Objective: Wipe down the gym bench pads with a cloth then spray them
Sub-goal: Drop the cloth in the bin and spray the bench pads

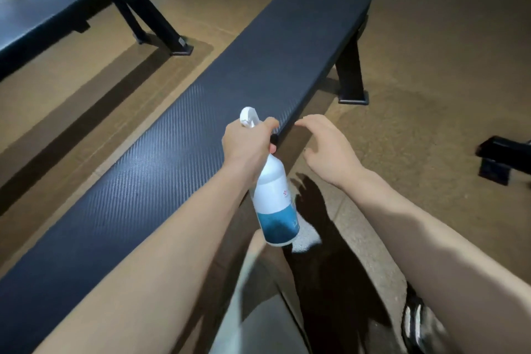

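Gripping the spray bottle (pixel 271 190) by its neck, the left hand (pixel 247 144) has its fingers (pixel 271 123) curled round the trigger area; white nozzle points away from the person, over the pad. Bottle: white upper body, blue lower band, hanging tilted below the hand at the near-right edge of the bench pad (pixel 201 112). Right hand (pixel 327 146) hovers just beside the bottle, off the pad's right edge, fingers relaxed and loosely bent, holding nothing. Pad is dark, textured, running diagonally from lower left to upper right, on black legs over a tan floor (pixel 431 52). Second bench (pixel 63 0) upper left, well apart. A shoe (pixel 416 322) shows lower right
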Tool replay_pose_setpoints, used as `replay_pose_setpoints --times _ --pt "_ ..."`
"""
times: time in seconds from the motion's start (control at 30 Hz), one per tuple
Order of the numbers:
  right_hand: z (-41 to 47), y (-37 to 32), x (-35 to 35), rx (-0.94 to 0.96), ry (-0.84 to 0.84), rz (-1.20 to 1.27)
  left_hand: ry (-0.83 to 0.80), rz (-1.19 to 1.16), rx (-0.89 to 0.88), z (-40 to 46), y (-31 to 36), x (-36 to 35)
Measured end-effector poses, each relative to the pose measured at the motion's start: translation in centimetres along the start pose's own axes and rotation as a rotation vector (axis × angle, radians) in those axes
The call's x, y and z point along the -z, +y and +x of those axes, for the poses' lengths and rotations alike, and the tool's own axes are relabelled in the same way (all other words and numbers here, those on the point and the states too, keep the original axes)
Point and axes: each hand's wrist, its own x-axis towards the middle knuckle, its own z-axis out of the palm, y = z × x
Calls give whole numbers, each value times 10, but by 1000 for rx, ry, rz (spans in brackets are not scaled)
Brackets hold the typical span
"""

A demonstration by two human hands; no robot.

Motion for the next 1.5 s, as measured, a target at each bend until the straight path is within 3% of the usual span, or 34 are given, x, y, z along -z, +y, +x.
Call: replay_pose_setpoints --times 0.17,0.43,0.57,0.77,0.9,1.2,1.3,1.4,1.5 --pt "23 32 26 -159 -4 86 72 -41 77 12 6 -30" --pt "106 78 57 -122 -35 134 160 49 -80 31 40 -87" --pt "148 104 72 -47 -110 99 219 104 -106 49 66 -129" --pt "200 149 102 136 -183 1 301 67 11 88 100 -200" --pt "214 174 116 218 -317 -19 328 57 17 101 127 -235" --pt "235 185 129 356 -431 -5 327 53 58 143 170 -251" --pt "249 188 133 203 -331 121 264 101 49 157 171 -251" --pt "284 197 135 -68 -34 395 241 116 20 173 176 -254" --pt "310 195 137 -327 5 542 244 123 70 192 187 -258"
